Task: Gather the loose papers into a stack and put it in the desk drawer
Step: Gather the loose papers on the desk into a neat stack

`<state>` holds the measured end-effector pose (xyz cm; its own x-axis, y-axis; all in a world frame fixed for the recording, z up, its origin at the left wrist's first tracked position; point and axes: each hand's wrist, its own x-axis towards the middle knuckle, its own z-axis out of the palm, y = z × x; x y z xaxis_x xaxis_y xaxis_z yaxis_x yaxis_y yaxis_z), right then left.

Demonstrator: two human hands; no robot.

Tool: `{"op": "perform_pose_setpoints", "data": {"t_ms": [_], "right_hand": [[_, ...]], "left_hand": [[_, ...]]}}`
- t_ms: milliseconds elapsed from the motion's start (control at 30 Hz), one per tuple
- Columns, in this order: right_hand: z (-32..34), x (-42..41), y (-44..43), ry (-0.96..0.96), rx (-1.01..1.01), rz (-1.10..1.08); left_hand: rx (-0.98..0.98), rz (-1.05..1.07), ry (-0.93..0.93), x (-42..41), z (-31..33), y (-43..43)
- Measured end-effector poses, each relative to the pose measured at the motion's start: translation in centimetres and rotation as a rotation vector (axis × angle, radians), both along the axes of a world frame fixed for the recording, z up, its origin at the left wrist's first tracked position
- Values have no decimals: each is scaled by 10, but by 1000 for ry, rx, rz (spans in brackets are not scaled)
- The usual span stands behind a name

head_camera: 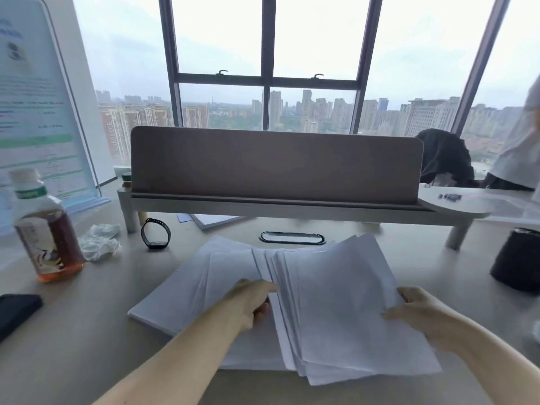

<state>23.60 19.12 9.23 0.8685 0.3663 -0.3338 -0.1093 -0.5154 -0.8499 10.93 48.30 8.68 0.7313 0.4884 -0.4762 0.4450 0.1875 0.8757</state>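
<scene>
Both hands grip the fanned white papers [336, 302] on the bench [87, 331] below the felt divider [274, 165], left hand [251, 302] and right hand [418, 311] pinching opposite edges, probably to square them.

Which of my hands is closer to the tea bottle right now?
Left. Your left hand holds the papers mid-desk, on the side of the tea bottle, which stands further left. Your right hand grips the papers' right edge, much farther away.

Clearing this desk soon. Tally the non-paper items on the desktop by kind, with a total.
Clear plastic bottle of brown tea: 1
Black wristband watch: 1
Crumpled clear plastic wrapper: 1
Black phone: 1
Black cylindrical container: 1
Total: 5
</scene>
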Motion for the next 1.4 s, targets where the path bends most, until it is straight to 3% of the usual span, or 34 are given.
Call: {"op": "perform_pose_setpoints", "data": {"t_ms": [100, 233, 433, 533, 667, 767, 1000, 1100, 1200, 1400], "right_hand": [[2, -5, 19, -4, -28, 40], [-1, -10, 40, -39, -58, 68], [2, -21, 69, 97, 266, 62], [5, -34, 105, 200, 267, 152], [-12, -37, 141, 20, 85, 82], [-12, -33, 148, -75, -23, 63], [-6, -43, 151, -9, 18, 62], [-5, -47, 158, 31, 26, 64], [-4, -49, 170, 75, 38, 82], [-6, -57, 191, 102, 77, 77]], "left_hand": [[173, -115, 33, 3, -5, -9], [210, -93, -30, 4, -6, -18], [242, -31, -133, -33, 7, 29], [276, -61, -112, -54, 5, 55], [785, -240, 228, -67, 2, 76], [634, -88, 166, -63, 2, 91], [152, 65, 60, -54, 20, 106], [244, -28, 131, -57, 20, 109], [454, -104, 187, -63, 21, 109], [537, -244, 71, -64, 26, 122]]}}
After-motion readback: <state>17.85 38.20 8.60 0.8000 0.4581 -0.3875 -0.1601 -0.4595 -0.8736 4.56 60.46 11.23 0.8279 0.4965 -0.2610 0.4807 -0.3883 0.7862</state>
